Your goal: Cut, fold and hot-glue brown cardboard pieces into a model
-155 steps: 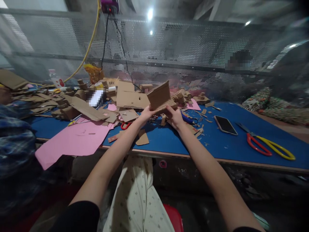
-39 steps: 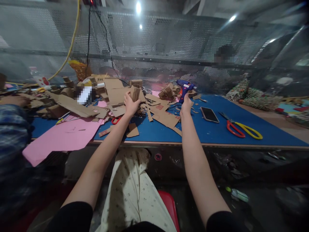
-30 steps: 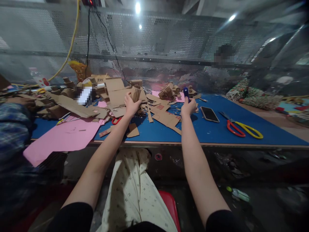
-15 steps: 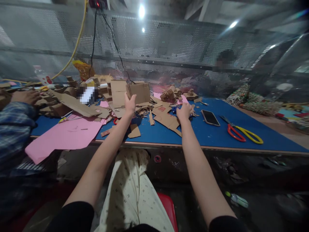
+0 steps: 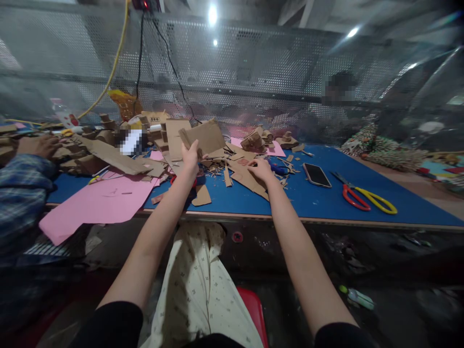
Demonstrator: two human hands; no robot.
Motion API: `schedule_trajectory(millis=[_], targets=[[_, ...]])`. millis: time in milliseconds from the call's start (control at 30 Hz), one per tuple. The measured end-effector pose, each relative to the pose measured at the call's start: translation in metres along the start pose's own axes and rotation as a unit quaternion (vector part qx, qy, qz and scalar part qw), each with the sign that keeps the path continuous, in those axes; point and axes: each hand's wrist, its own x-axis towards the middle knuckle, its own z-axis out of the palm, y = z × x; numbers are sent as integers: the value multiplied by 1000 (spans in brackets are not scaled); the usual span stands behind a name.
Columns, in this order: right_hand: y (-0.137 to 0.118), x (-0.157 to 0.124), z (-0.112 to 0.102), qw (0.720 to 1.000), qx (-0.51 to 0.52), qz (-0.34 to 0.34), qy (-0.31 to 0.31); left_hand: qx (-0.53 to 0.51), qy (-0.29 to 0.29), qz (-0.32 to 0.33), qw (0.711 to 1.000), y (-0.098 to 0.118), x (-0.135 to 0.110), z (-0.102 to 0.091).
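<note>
Two hands outstretched: left [image 5: 190, 157] grips a raised cardboard piece [image 5: 203, 137], right [image 5: 260, 169] rests loosely open on scraps [image 5: 250, 178].

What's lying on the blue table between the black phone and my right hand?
In the head view, between the black phone and the right hand lie a blue glue gun and small cardboard scraps on the blue table.

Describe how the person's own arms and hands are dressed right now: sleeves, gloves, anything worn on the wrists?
Both hands are bare: no gloves on the left hand or the right hand. No watch, band or ring shows on either wrist. The forearms are uncovered to above the elbow, where black sleeves begin at the picture's bottom edge. Between the arms hangs a cream garment with a small dark print.
</note>
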Motion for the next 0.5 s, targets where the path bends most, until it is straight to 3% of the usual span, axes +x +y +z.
schedule_trajectory(millis=[133,500], targets=[[0,0,0,1000,2,-3,-2,-59,32,-49,997,2,2,-5],[-6,-1,1,1000,-1,-2,-18,-82,55,-37,994,2,5,-5]])
